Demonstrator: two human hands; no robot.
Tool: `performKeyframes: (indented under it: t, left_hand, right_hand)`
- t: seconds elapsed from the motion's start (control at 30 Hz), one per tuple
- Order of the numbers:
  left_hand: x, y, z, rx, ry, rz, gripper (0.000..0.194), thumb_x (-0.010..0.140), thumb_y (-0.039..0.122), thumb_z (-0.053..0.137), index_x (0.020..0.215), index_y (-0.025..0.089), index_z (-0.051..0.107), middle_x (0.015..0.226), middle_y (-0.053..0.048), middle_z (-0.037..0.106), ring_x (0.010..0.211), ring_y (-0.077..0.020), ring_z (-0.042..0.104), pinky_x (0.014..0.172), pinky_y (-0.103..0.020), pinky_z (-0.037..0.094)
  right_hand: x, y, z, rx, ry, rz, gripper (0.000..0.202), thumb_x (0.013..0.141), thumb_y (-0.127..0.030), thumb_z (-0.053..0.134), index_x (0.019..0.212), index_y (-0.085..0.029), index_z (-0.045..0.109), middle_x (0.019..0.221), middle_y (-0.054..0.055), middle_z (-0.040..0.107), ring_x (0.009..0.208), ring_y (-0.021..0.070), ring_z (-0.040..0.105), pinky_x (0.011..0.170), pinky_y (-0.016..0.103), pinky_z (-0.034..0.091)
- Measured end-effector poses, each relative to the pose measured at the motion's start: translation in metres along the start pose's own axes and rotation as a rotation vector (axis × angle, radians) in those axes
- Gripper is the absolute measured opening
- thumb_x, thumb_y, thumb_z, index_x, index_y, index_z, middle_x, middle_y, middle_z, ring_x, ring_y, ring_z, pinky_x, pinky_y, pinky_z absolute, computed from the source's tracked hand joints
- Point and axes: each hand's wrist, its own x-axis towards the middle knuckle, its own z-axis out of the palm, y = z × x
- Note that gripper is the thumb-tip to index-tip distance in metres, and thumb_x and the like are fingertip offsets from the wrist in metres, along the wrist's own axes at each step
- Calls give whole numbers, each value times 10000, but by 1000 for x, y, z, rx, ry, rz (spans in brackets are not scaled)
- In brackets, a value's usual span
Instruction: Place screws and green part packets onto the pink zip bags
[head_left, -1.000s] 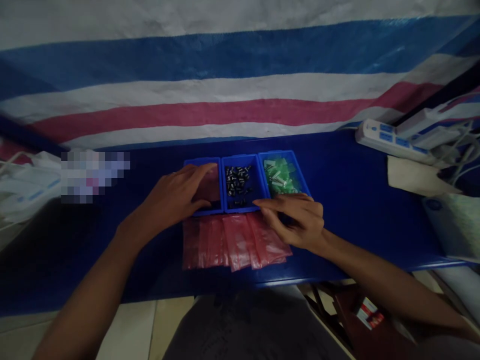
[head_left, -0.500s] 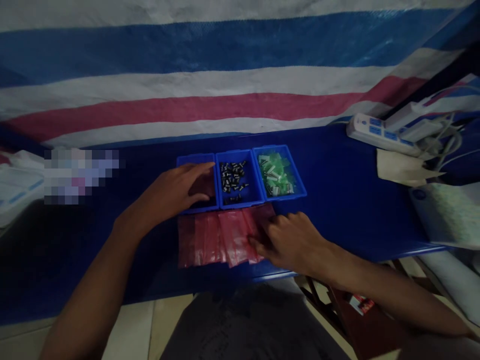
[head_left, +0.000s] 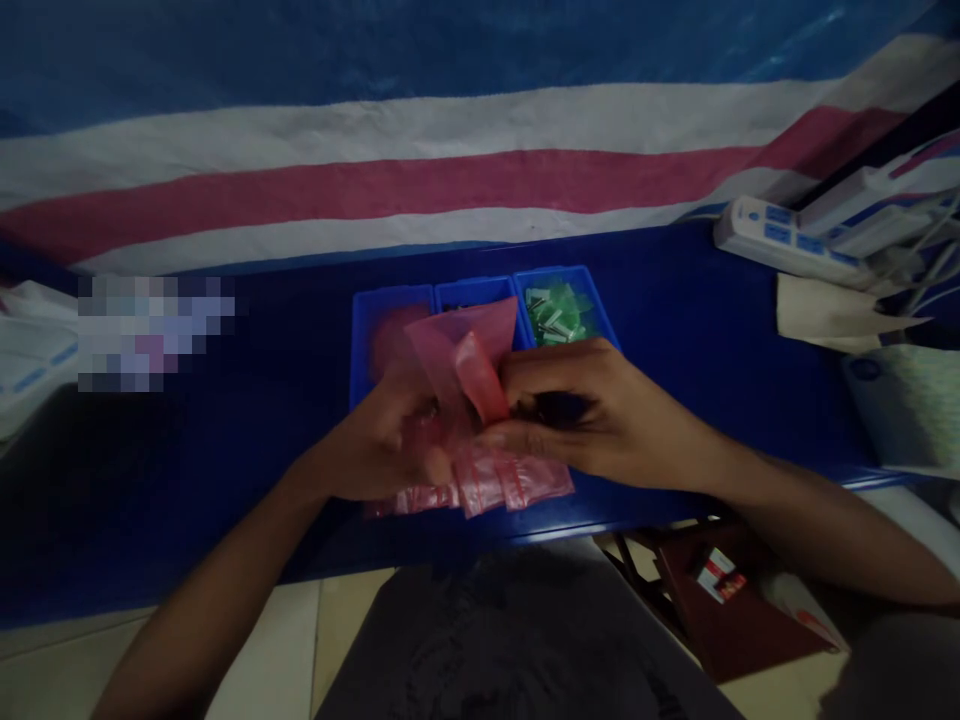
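A pink translucent plastic bag (head_left: 491, 318) is raised between my two hands, in front of the blue trays. My left hand (head_left: 386, 435) is closed on its left side, with the fingers partly behind the film. From the right, my right hand (head_left: 600, 415) pinches a folded, redder part of the bag between thumb and fingers. Below the hands, several flat pink bags (head_left: 517, 485) lie overlapping on the blue table. Behind them stand three blue trays: the left tray (head_left: 361, 330) holds something reddish, the middle tray (head_left: 472, 290) is mostly covered by the bag, and the right one contains green-and-silver pieces (head_left: 555, 310).
White power strips (head_left: 787, 240) with cables lie at the back right of the blue table (head_left: 667, 320), beside a beige paper piece (head_left: 817, 310). Another white object (head_left: 30, 360) is at the far left. A striped sheet (head_left: 450, 185) hangs behind the table.
My left hand has come out of the left tray towards me. My right hand has lifted from the pink bags, and both hands now hold one bag. The view has tilted down slightly.
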Motion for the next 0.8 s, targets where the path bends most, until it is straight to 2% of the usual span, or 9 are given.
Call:
performKeyframes:
  t: [0.07, 0.17, 0.23, 0.33, 0.43, 0.53, 0.6, 0.67, 0.8]
  left_hand:
    - [-2, -4, 0, -6, 128, -20, 436, 848, 670, 840, 935, 244, 814, 918, -43, 805, 852, -242, 785, 776, -353, 685]
    - [-4, -12, -6, -69, 343, -32, 160, 877, 369, 888, 954, 242, 827, 968, -26, 820, 880, -252, 805, 777, -391, 720]
    - [-5, -16, -12, -128, 418, -11, 118, 852, 306, 904, 909, 233, 831, 961, -23, 825, 843, -249, 812, 734, -384, 730]
    - [-3, -19, -15, -139, 449, -4, 128, 824, 286, 925, 869, 222, 823, 945, -17, 825, 839, -240, 815, 768, -380, 730]
    - [-2, -21, -11, -47, 490, -15, 197, 800, 315, 942, 915, 218, 814, 955, -11, 822, 873, -243, 808, 820, -398, 715]
    - [-2, -25, -5, 184, 606, 2, 269, 710, 369, 999, 806, 241, 783, 784, 39, 777, 674, -181, 735, 595, -309, 642]
    - [-2, -25, -3, 329, 692, 41, 357, 668, 400, 1020, 627, 247, 700, 583, 76, 652, 480, -113, 584, 391, -256, 469]
    - [0, -22, -2, 395, 714, 67, 472, 683, 411, 1013, 515, 238, 608, 495, 86, 554, 416, -81, 499, 346, -240, 396]
    - [4, -15, 0, 422, 658, 125, 519, 728, 457, 982, 482, 218, 593, 483, 88, 560, 420, -71, 528, 371, -207, 426]
  right_hand:
    - [1, 6, -3, 33, 16, -13, 262, 989, -306, 754, 772, -183, 672, 686, -38, 575, 584, 75, 498, 514, 219, 385]
    - [-3, 16, -14, 170, 112, 49, 84, 942, -185, 763, 887, -223, 712, 657, -68, 614, 457, 64, 509, 402, 203, 362]
    - [-5, 23, -20, 252, 183, 60, 152, 917, -98, 720, 898, -245, 690, 642, -84, 635, 413, 65, 524, 372, 194, 376]
    - [-5, 33, -19, 218, 273, 40, 177, 883, -82, 725, 857, -253, 684, 692, -59, 682, 471, 83, 580, 414, 207, 447]
    - [-7, 41, -9, 73, 403, 36, 185, 876, -144, 795, 793, -267, 684, 639, -54, 633, 490, 100, 556, 440, 247, 437]
    - [-14, 46, -1, -58, 484, 20, 185, 901, -197, 818, 792, -278, 693, 566, -64, 598, 457, 116, 544, 430, 279, 405]
    - [-18, 50, 1, -105, 485, 7, 216, 900, -208, 831, 759, -271, 680, 554, -67, 600, 458, 119, 561, 441, 287, 415]
    - [-19, 53, 1, -94, 498, -2, 236, 903, -205, 827, 747, -270, 662, 576, -67, 608, 479, 114, 564, 463, 285, 431]
    - [-17, 56, 3, 49, 442, -43, 202, 846, -249, 880, 937, -300, 708, 678, -63, 621, 545, 126, 562, 493, 281, 478]
